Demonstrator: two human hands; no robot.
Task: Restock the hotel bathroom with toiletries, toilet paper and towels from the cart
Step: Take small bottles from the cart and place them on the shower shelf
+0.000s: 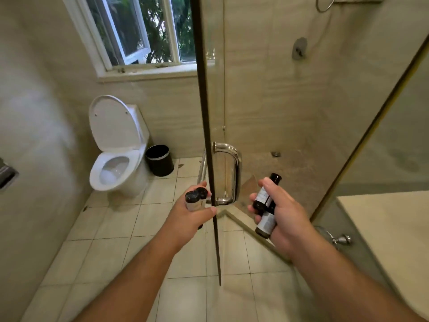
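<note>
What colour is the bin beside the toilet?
The bin is black with a silver band, head view.

No text, brand or number is readable. The two small dark-brown bottles with black caps [261, 197], gripped in the right hand [285, 217], carry pale grey labels, but the print is too small and blurred to read. The small pale bottles with black caps [192, 205] in the left hand [185, 219] show no legible marking.

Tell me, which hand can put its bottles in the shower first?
Probably the right hand. It holds dark bottles on the shower side of the glass door. The left hand, gripping pale bottles, is on the toilet side of it.
</note>
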